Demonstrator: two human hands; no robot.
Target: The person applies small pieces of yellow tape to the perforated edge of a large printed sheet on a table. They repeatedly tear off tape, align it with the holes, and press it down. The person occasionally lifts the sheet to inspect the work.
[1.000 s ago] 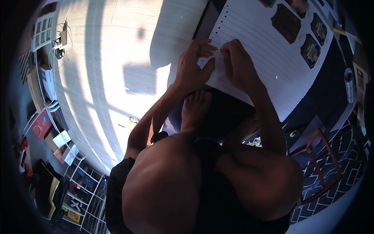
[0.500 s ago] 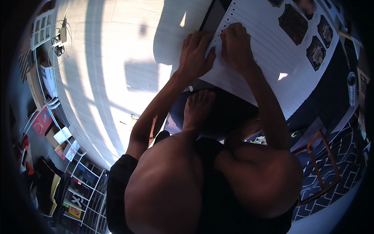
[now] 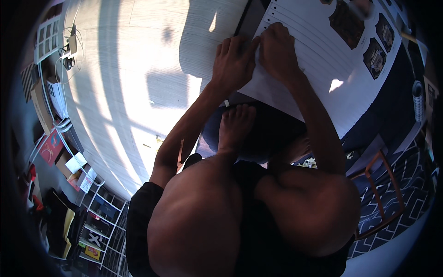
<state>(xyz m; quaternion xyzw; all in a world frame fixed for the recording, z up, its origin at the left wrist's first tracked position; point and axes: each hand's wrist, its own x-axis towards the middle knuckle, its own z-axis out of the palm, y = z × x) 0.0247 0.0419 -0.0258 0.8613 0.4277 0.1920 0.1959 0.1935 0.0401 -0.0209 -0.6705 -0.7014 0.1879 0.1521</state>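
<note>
Head view, left to right: past the sunlit pale floor [image 3: 161, 44], I find the left hand [image 3: 234, 64] at the near-left edge of a large white sheet [image 3: 325, 69]. I judge the step in hand to be close fingertip work along that edge, where a row of small dark holes [image 3: 270, 20] runs up beyond the fingers. The left forearm slants up and right from the lower edge; the hand lies back upward, its fingers loosely bent and a little apart, 1 finger reaching right toward the other hand. Whether it has hold of anything, I cannot tell.

Just beside it, touching or nearly so, is the right hand [image 3: 279, 53], over the sheet, its forearm leaning up and left. Its fingers are drawn in and close together, the tips down by the holes; I cannot tell whether they grip something, since the knuckles hide it. To my eye, the next move calls for small, light finger motion, with both wrists steady and the sheet flat.

Farther right, the sheet bears dark plaque-shaped pictures [image 3: 374, 58], 3 of them plain to me, well apart from both hands.
</note>
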